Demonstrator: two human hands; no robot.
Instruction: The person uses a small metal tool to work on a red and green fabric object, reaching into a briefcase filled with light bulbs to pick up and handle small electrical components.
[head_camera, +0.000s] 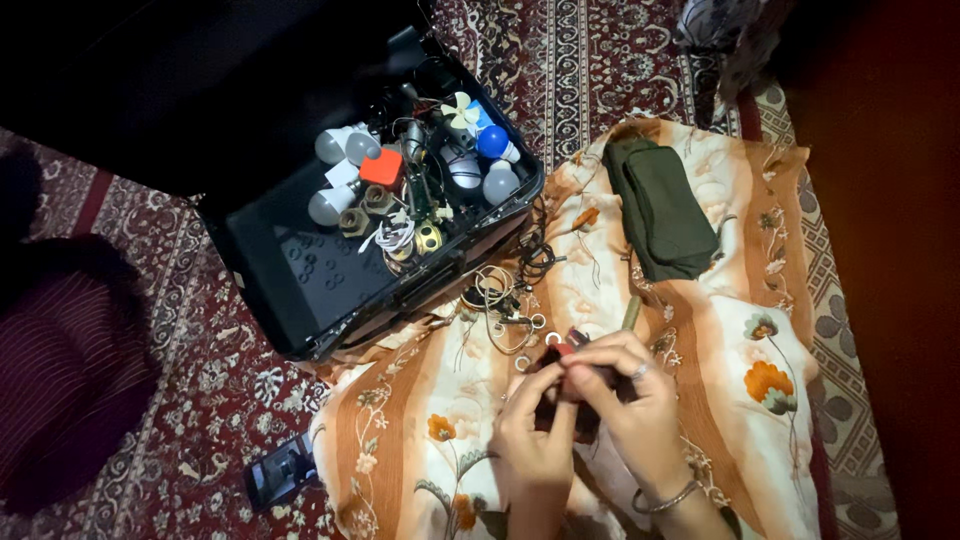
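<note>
We hold a small dark part (578, 385) between both hands over the near middle of the flowered cloth (760, 300) that is spread on the patterned carpet (200, 400). Our left hand (535, 440) comes up from below with its fingers (548, 385) curled and pinching the part's left side. Our right hand (625, 395), with a ring and a bracelet, folds over the top, its fingers (590, 355) pressed together on the part's upper end, where a bit of red shows. What the part is we cannot tell; our hands cover most of it.

Just beyond our hands lies a loose heap of wires and rings (500, 300), and a slim green tool (632, 312) pokes out past the right hand. A green pouch (660, 205) lies toward the far right edge of the cloth. At the far left edge stands an open black case (300, 270) holding bulbs (340, 170), a small fan blade (462, 110) and other odds and ends. A phone (283, 468) rests on the carpet off the near left corner.

To work well here, we judge it best to keep the part steady with the left pinch, let the right fingertips do the fine turning, and stay low over the cloth so anything that slips lands softly.
</note>
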